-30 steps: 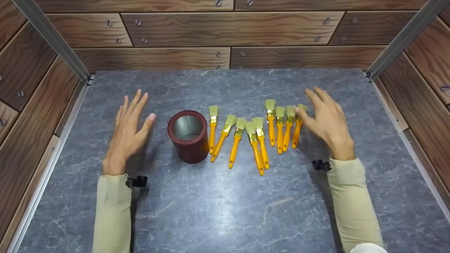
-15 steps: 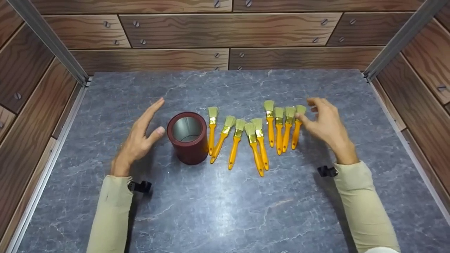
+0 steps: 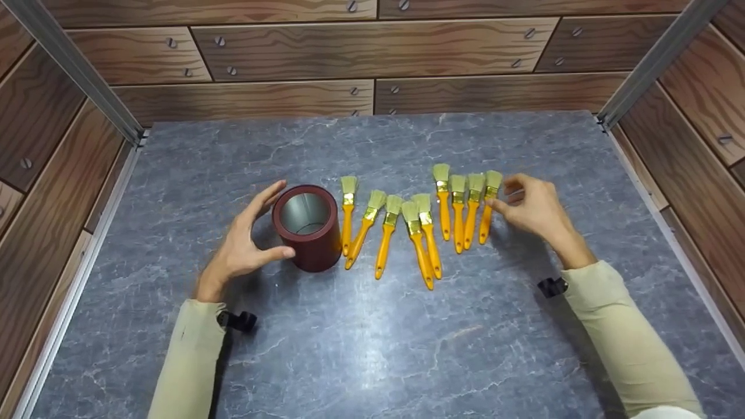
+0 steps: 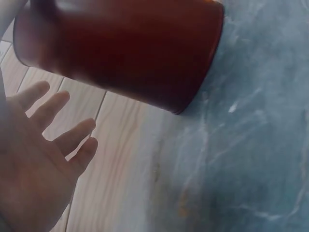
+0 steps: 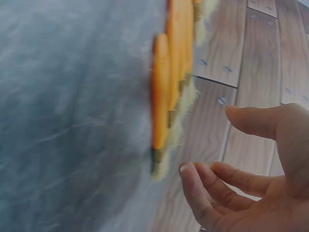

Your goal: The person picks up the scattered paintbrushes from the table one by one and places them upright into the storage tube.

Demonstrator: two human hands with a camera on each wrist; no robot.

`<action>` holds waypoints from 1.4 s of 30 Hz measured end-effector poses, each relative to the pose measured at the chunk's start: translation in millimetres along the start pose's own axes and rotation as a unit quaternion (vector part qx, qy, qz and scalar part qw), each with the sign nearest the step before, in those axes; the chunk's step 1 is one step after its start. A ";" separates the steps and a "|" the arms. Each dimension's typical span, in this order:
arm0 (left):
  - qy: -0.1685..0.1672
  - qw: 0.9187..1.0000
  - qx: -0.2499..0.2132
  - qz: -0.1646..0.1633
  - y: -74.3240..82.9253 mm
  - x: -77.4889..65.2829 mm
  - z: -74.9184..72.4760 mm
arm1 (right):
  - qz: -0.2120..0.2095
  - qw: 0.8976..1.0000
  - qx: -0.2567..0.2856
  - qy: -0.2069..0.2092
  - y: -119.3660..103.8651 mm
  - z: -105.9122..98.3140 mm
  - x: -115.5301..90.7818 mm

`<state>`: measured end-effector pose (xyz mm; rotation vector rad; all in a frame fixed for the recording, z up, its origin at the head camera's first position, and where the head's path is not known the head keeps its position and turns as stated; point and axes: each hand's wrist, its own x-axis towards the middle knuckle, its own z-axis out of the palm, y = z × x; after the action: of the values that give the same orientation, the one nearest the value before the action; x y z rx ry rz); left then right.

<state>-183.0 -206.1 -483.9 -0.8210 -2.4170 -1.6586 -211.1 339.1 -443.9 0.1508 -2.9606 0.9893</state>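
Observation:
A dark red cylindrical container (image 3: 314,251) with an open top and grey inside stands upright left of the middle. My left hand (image 3: 240,247) curves beside it with thumb and fingers spread; in the left wrist view the fingers (image 4: 77,137) are apart from its wall (image 4: 125,53). Several paintbrushes with orange handles and pale bristles lie right of the container. Nearest my right hand (image 3: 538,210) is the rightmost paintbrush (image 3: 486,224). The right wrist view has the thumb (image 5: 256,121) and bent fingers apart, with nothing between them and the brush handles (image 5: 160,92) off to the side.
The grey marbled tabletop (image 3: 326,343) is bounded by wood-patterned panels (image 3: 372,49) at the back and both sides. One loose group of paintbrushes (image 3: 385,241) lies close to the container; another (image 3: 458,224) lies further right.
My left hand has moved right, up to the container, its thumb now in front of the container's side. My right hand has lowered beside the rightmost paintbrush, its fingers bending more.

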 end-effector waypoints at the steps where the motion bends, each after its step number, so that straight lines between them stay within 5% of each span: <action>1: -0.001 1.000 0.000 -0.004 -0.8 -0.5 1.5 | 0.004 1.000 0.002 -0.005 1.8 0.8 0.1; 10: -0.003 0.998 -0.039 -0.039 -2.9 -2.2 13.5 | 0.052 0.998 0.013 -0.028 16.3 14.2 0.1; 17: -0.003 0.995 -0.098 -0.035 -12.2 -3.0 23.6 | 0.112 0.993 0.019 -0.019 17.7 23.4 -0.9; 29: 0.009 0.971 -0.227 -0.072 -25.7 -7.7 32.6 | 0.156 0.988 0.010 -0.016 10.6 26.7 4.2; 42: 0.014 0.963 -0.250 -0.098 -33.1 -12.2 36.4 | 0.193 0.979 0.059 -0.023 18.5 24.0 6.8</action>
<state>-180.7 -187.0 -530.8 -0.6106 -2.1399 -2.3928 -219.3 338.8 -473.8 -0.4227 -3.0385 1.2103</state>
